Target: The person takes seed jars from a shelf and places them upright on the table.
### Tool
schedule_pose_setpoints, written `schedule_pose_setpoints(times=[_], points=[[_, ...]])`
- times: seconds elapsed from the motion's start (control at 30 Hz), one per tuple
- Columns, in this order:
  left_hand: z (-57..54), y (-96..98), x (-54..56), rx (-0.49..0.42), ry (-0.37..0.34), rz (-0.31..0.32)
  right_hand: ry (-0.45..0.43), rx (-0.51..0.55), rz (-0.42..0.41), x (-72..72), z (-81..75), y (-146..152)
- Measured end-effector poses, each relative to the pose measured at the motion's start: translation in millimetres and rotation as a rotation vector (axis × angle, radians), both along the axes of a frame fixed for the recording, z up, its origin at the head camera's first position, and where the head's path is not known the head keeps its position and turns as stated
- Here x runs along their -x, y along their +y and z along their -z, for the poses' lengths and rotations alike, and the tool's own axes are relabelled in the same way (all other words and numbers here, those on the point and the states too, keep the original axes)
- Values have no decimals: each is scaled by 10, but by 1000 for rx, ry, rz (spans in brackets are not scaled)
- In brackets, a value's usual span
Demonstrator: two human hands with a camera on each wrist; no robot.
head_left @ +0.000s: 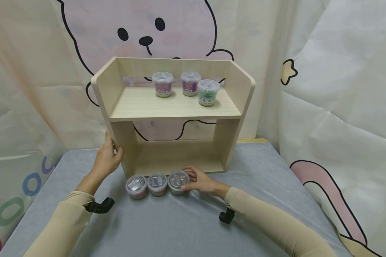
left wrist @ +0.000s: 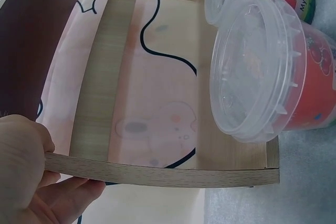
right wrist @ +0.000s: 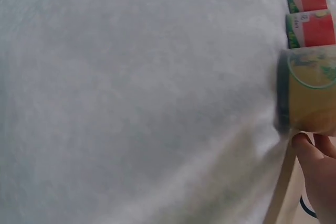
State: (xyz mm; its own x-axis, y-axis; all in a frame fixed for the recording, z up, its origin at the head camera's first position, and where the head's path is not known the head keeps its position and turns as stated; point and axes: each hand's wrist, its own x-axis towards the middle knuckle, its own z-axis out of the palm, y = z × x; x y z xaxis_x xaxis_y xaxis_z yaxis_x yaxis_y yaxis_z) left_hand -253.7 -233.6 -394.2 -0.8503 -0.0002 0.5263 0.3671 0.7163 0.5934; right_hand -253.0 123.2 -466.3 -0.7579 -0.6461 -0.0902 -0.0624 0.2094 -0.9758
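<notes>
My left hand (head_left: 107,159) grips the left side panel of a two-tier pale wooden shelf (head_left: 173,111), thumb on one face and fingers on the other in the left wrist view. In front of the lower tier, three clear-lidded plastic tubs stand in a row on the table. With thumb and fingers, my right hand (head_left: 202,182) holds the rightmost tub (head_left: 177,181), which looks yellowish with green print in the right wrist view. Beside it are the middle tub (head_left: 157,185) and the left tub (head_left: 137,187), both with red labels.
On the upper tier stand two purple-labelled tubs (head_left: 163,87) (head_left: 190,85) and a green-labelled tub (head_left: 207,95). A grey-blue cloth (head_left: 167,228) covers the table. Printed curtains (head_left: 257,43) hang behind and at both sides.
</notes>
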Motion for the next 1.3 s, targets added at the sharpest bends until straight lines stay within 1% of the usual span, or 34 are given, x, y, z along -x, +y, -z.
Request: schedule_pose_setpoints(times=[0.1,0.17,0.33,0.6,0.93,1.13,1.3], points=[[-2,-2,-3,6,-2,-5,25,-42,14,13,-77,19],[-4,-2,1,9,1,-6,36,-50,21,30,-142,38],[-9,-4,14,11,6,-6,80,-30,5,57,-347,88],[-30,-11,7,10,-13,-6,152,-24,-23,0,-705,119],[-13,-7,-8,22,-14,-25,209,-19,-102,-112,-1176,128],[8,-3,-6,21,-17,-17,241,36,-94,-111,-1496,157],[21,0,-4,20,-14,-14,291,31,-93,-87,-1705,203]])
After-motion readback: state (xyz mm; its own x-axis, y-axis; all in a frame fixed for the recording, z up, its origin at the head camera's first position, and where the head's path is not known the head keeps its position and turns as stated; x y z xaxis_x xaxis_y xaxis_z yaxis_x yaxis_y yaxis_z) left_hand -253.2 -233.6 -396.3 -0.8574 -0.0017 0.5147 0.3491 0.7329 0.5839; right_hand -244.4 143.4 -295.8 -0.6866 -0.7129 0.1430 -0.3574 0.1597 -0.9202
